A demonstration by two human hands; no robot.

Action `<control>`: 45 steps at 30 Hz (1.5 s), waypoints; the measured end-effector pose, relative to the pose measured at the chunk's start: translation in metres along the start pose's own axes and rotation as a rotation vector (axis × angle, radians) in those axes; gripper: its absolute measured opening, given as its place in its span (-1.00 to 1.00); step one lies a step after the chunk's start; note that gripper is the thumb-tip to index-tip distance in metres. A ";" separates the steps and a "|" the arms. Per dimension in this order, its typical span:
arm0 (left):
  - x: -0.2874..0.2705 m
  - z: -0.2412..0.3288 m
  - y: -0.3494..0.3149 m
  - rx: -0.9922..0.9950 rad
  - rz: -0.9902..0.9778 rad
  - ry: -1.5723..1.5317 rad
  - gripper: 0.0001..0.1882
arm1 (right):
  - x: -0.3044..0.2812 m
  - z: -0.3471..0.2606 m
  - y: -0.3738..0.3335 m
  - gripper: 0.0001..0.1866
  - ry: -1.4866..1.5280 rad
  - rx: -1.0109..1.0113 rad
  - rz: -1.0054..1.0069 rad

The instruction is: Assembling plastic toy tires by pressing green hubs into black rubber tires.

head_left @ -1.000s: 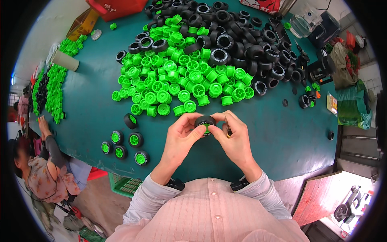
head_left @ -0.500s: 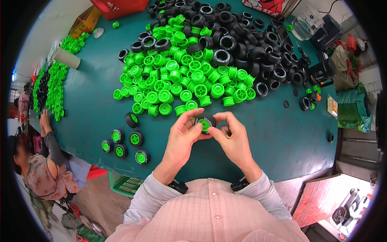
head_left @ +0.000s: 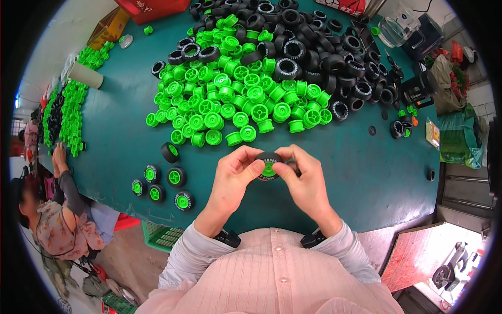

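Between my two hands I hold a toy wheel (head_left: 268, 168), a black rubber tyre around a bright green rim. My left hand (head_left: 236, 178) grips its left side, the thumb pressed on the face. From the right, my right hand (head_left: 303, 180) closes on it, thumb also at the rim. A small dark object shows by the right fingers, mostly hidden. To the left lie several tyred wheels (head_left: 177, 177) on the green table (head_left: 225, 214). Beyond my hands spreads a heap of bare green rims (head_left: 229, 94), with a pile of black tyres (head_left: 314, 47) behind it.
A beige cup (head_left: 85, 75) lies tipped at the left beside more green rims. Far left, another person's hands (head_left: 59, 157) rest at the table edge. A clear jug (head_left: 395, 31) and a black container (head_left: 420, 89) stand at the right. Below the table is a green crate (head_left: 162, 236).
The wheel has come slightly nearer to me and turned in my hands. My right fingers have closed further around it, and the small yellow-and-black tool there is now mostly hidden.
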State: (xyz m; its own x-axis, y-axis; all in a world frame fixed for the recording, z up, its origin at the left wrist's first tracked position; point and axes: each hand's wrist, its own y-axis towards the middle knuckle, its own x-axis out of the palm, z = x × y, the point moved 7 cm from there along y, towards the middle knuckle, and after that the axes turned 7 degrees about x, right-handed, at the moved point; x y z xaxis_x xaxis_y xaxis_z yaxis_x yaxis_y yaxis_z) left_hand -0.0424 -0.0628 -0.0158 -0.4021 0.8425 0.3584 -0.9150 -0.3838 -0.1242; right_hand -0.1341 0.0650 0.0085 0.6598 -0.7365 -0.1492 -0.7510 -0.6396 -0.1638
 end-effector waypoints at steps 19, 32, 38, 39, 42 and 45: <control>0.004 -0.009 -0.004 -0.052 0.016 -0.205 -0.67 | -0.004 0.005 0.001 -0.80 0.243 0.258 -0.034; 0.009 0.000 -0.001 -0.065 0.074 -0.127 -0.70 | -0.005 0.011 -0.001 -0.76 0.164 0.137 0.007; 0.001 -0.008 0.000 -0.018 -0.031 -0.225 -0.68 | -0.004 0.005 -0.002 -0.80 0.282 0.281 -0.081; 0.001 -0.012 0.001 -0.028 -0.039 -0.277 -0.66 | -0.007 0.007 0.000 -0.80 0.274 0.338 -0.107; 0.009 -0.009 0.004 -0.142 -0.038 -0.306 -0.60 | -0.012 -0.012 0.002 -0.73 -0.095 -0.014 0.055; 0.010 -0.016 -0.002 -0.245 -0.084 -0.445 -0.50 | -0.003 -0.026 -0.009 -0.63 -0.421 -0.386 0.179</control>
State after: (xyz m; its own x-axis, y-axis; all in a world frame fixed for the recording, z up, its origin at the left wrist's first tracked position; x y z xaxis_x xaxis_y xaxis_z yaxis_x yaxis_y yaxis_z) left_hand -0.0450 -0.0475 -0.0267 -0.3225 0.6037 0.7290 -0.9459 -0.1770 -0.2719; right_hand -0.1301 0.0679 0.0356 0.4161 -0.7400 -0.5284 -0.7544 -0.6054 0.2537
